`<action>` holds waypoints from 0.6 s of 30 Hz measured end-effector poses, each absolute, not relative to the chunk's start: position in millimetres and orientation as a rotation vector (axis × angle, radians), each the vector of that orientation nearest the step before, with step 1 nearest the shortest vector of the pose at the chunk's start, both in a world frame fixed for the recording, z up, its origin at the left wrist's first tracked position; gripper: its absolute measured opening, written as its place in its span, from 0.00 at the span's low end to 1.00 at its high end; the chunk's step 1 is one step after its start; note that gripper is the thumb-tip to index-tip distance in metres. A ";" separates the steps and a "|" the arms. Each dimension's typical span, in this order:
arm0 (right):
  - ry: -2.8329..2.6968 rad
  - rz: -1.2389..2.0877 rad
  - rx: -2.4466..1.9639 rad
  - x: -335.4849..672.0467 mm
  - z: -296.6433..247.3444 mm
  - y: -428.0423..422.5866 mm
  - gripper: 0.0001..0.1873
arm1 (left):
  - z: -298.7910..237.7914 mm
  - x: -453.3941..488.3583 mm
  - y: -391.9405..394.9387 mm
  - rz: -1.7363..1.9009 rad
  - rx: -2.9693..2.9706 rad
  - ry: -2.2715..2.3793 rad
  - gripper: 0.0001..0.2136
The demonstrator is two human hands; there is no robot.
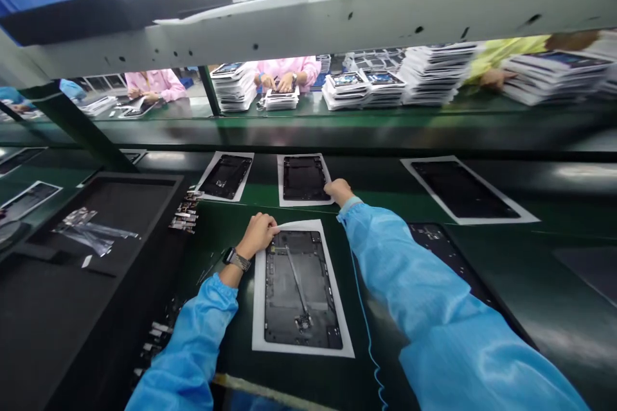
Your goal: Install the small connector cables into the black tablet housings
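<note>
A dark tablet back panel on a white tray (pixel 258 308) lies in front of me on the green bench. My left hand (pixel 259 234), fingers curled, rests on that tray's top left corner. My right hand (pixel 339 191) reaches forward, fingers closed on the near right corner of a second white tray (pixel 280 180) holding another dark panel on the belt. Both arms wear light blue sleeves, and a watch (pixel 236 259) sits on my left wrist.
More panels on white trays (pixel 207 170) (pixel 525 213) lie along the belt. A black tray (pixel 144 186) with foil strips (pixel 80 231) and small parts (pixel 186 212) sits left. Across the line, people in pink (pixel 289 70) work among stacked trays (pixel 434 74). A shelf beam (pixel 337 19) hangs overhead.
</note>
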State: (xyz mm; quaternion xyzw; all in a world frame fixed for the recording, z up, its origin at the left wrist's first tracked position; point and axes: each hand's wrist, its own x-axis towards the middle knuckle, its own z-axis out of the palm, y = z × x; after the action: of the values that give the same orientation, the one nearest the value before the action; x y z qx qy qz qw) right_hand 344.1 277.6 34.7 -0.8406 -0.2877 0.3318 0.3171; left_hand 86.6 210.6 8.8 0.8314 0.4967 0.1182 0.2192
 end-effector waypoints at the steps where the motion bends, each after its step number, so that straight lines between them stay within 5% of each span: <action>1: -0.720 0.939 -2.150 345.2 37.8 279.2 0.20 | 8.0 89.3 218.0 0.318 2.306 1.358 0.04; 10: -0.510 1.148 -1.675 363.9 89.6 215.0 0.10 | 7.8 157.1 320.0 0.246 2.350 1.268 0.09; 18: -0.294 1.242 -1.483 338.5 28.3 -3.7 0.24 | 30.7 206.5 432.5 0.299 2.295 1.497 0.16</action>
State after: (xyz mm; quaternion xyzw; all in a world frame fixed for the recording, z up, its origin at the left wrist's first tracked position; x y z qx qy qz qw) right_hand 338.5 -3.7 28.3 -0.6286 -0.1247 0.5265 0.5586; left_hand 206.5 432.5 30.7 0.8172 0.5330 0.1065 0.1916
